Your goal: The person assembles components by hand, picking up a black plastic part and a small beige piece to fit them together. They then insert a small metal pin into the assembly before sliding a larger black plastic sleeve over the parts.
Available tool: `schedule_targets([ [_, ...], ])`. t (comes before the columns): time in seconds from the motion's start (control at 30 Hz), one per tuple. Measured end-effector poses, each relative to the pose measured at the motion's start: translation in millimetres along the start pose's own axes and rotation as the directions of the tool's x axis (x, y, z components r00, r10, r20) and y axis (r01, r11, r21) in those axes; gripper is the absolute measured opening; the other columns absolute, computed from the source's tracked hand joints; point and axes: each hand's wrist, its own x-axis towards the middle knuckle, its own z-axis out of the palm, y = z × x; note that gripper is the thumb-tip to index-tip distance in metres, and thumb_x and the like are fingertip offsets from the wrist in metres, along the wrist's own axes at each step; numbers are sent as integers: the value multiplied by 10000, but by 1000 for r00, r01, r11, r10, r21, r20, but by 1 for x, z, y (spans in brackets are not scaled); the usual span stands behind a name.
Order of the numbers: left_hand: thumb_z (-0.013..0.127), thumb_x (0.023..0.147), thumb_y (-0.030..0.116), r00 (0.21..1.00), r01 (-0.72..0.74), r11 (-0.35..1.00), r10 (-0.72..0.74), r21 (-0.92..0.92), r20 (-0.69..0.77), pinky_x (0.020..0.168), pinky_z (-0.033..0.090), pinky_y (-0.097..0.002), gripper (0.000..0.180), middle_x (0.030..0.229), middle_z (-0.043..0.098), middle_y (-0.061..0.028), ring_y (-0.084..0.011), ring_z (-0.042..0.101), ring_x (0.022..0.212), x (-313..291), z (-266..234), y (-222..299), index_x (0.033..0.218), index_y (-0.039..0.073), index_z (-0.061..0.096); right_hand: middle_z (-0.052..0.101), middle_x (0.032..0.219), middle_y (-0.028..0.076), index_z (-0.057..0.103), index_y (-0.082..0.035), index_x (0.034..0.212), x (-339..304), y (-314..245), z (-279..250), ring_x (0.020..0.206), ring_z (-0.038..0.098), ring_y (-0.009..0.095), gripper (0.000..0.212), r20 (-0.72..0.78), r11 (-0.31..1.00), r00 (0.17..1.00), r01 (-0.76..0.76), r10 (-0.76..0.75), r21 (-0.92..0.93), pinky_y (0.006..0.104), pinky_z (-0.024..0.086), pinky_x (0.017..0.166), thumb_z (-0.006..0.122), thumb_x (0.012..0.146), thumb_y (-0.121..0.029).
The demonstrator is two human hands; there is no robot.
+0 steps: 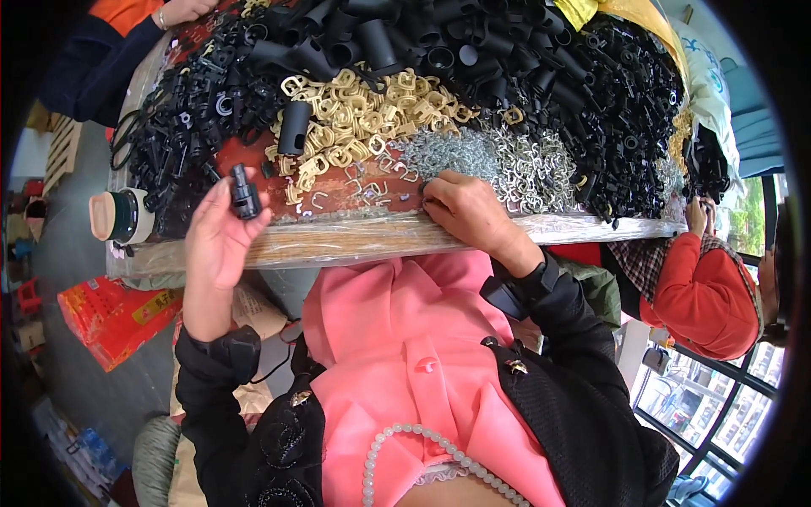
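Note:
My left hand (221, 221) holds a black cylindrical plastic part (244, 193) upright between thumb and fingers, above the near left edge of the table. My right hand (463, 203) rests at the table's front edge with its fingers curled down, beside a heap of small silver springs (452, 154). Its fingertips are hidden, so I cannot make out what they hold. Bent metal hooks (536, 173) lie in a pile just right of that hand. Tan ring-shaped pieces (363, 114) are heaped between and beyond my hands. A black tube (294, 128) stands among them on the left.
Larger black tubes (376, 44) fill the far side. Small black parts pile up at the left (190, 110) and right (629, 127). A jar (127, 213) stands at the left corner. Another person's hand (182, 12) is far left; a red-sleeved person (705, 296) sits right. A red bag (118, 317) stands below.

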Motion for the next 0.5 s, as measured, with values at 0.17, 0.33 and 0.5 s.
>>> schedule_targets([
  [0.17, 472, 851, 117, 934, 253, 961, -212, -114, 289, 599, 495, -224, 279, 878, 552, -77, -146, 563, 761, -4, -4, -23, 1097, -14, 461, 505, 713, 118, 507, -31, 784, 3, -4, 4, 650, 536, 313, 96, 30, 999, 1000, 0, 2, -44, 380, 445, 559, 531, 729, -106],
  [0.33, 473, 843, 119, 891, 301, 953, -272, -26, 362, 565, 481, -202, 282, 882, 553, -90, -132, 562, 727, -13, 11, -39, 1093, -10, 459, 500, 715, 131, 469, -19, 812, 1, -5, 9, 652, 534, 322, 122, 26, 986, 996, -76, 80, -149, 391, 447, 570, 517, 737, -102],
  [0.5, 491, 821, 98, 814, 377, 926, -318, -27, 486, 518, 429, -174, 288, 898, 564, -93, -107, 536, 649, -19, 36, -45, 1093, 10, 458, 498, 726, 147, 458, -13, 824, -6, 2, 11, 645, 521, 337, 130, -97, 994, 993, -71, 63, -84, 394, 441, 566, 511, 744, -102],
])
